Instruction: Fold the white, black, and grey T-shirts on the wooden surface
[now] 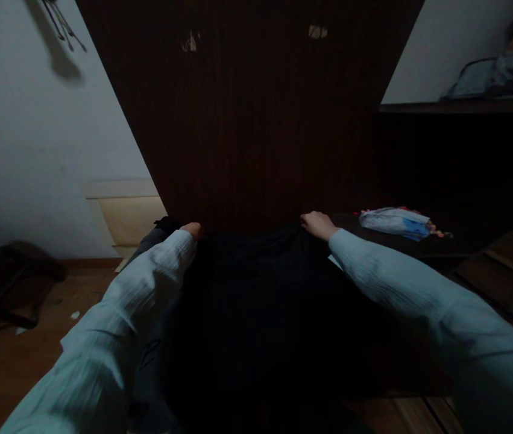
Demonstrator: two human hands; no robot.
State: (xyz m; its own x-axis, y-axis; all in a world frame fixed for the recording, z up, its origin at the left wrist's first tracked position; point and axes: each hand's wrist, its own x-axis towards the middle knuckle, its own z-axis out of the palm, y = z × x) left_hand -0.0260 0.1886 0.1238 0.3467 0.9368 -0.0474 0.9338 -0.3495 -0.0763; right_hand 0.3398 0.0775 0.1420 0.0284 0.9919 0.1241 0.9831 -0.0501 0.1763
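A dark piece of cloth (251,289), black or nearly so, hangs spread between my two hands. Its upper edge runs from one hand to the other, and its lower part fades into shadow. My left hand (193,229) is closed on the upper left corner. At the upper right corner my right hand (319,225) grips the same edge, fingers curled. The room is too dim to show whether the cloth is a garment. Grey fabric (152,355) with a dark printed mark shows beneath my left forearm.
Straight ahead stands a tall dark wooden panel (256,120). A plastic packet (392,222) lies on a dark low shelf (437,241) to the right. Folded fabric (500,75) rests on a higher ledge. A dark stool-like frame (3,289) stands at left on the wooden floor (70,343).
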